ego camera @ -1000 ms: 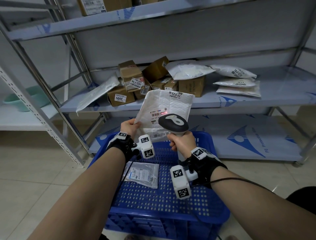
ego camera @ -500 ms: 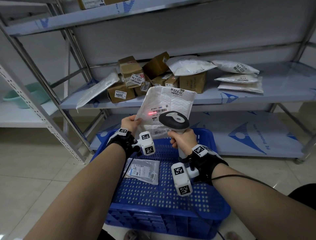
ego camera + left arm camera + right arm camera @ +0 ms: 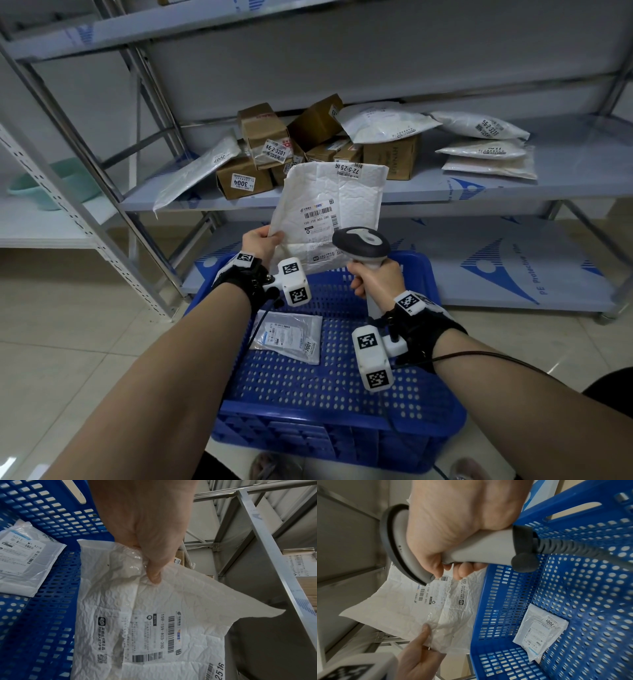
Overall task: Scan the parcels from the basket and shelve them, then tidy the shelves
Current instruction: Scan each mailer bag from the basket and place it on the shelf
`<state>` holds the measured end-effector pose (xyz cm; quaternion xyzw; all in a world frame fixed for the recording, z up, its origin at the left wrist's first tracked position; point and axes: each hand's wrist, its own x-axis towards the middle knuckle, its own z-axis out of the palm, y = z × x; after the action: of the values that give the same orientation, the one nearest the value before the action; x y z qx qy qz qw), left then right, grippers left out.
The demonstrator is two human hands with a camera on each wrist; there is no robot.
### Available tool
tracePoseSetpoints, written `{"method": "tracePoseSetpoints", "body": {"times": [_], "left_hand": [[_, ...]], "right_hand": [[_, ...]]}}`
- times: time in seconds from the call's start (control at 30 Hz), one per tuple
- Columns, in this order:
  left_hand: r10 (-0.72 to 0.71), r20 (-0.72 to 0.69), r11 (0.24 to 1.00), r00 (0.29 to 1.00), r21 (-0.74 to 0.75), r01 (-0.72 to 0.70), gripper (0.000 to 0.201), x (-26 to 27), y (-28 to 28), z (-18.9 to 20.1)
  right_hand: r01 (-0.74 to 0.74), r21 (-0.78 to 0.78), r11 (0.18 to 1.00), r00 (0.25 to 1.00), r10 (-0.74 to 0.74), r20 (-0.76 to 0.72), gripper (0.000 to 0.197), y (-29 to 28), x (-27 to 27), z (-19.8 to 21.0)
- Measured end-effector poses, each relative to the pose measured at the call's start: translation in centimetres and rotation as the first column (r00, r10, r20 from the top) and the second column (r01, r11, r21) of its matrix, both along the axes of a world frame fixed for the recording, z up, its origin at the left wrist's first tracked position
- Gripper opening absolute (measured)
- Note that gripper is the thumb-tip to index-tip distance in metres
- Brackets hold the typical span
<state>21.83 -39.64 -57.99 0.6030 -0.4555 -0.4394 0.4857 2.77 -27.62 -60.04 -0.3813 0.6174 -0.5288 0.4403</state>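
Observation:
My left hand (image 3: 263, 240) pinches the lower left corner of a white padded mailer (image 3: 329, 212) and holds it upright above the far rim of the blue basket (image 3: 342, 404). Its label and barcodes face me, plain in the left wrist view (image 3: 154, 635). My right hand (image 3: 375, 279) grips the handle of a grey barcode scanner (image 3: 361, 241), whose head points at the mailer's lower right. In the right wrist view my fingers wrap the scanner (image 3: 471, 553) just in front of the mailer (image 3: 423, 608). One small flat white parcel (image 3: 287, 337) lies on the basket floor.
The middle metal shelf (image 3: 513, 192) behind the mailer carries several brown boxes (image 3: 243, 180) and white bags (image 3: 486, 157), heaped at its left and centre. A bare lower shelf (image 3: 513, 270) runs behind the basket. A slanted steel upright (image 3: 85, 219) stands at left. Tiled floor lies around.
The red scan line on the mailer's label half a second ago is gone. The mailer sits slightly higher and more upright, and the scanner has dropped toward its lower right.

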Motion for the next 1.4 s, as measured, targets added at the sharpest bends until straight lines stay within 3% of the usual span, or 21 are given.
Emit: {"method": "tracePoseSetpoints", "body": {"times": [0.43,1.07,1.4], "left_hand": [[-0.047,0.058,0.998,0.997,0.042,0.045,0.014,-0.4,0.8,-0.6],[-0.037,0.116,0.999,0.993,0.035,0.033,0.02,-1.3,1.7,0.1],[-0.03,0.106,0.999,0.994,-0.013,0.031,0.031,-1.2,1.9,4.1]], "right_hand": [[-0.024,-0.027,0.999,1.0,0.024,0.001,0.017,-0.6,0.5,1.4],[-0.062,0.001,0.998,0.998,0.062,-0.021,0.024,-0.4,0.2,1.5],[0.092,-0.091,0.992,0.994,-0.087,0.061,0.014,-1.7,-1.2,4.6]]}}
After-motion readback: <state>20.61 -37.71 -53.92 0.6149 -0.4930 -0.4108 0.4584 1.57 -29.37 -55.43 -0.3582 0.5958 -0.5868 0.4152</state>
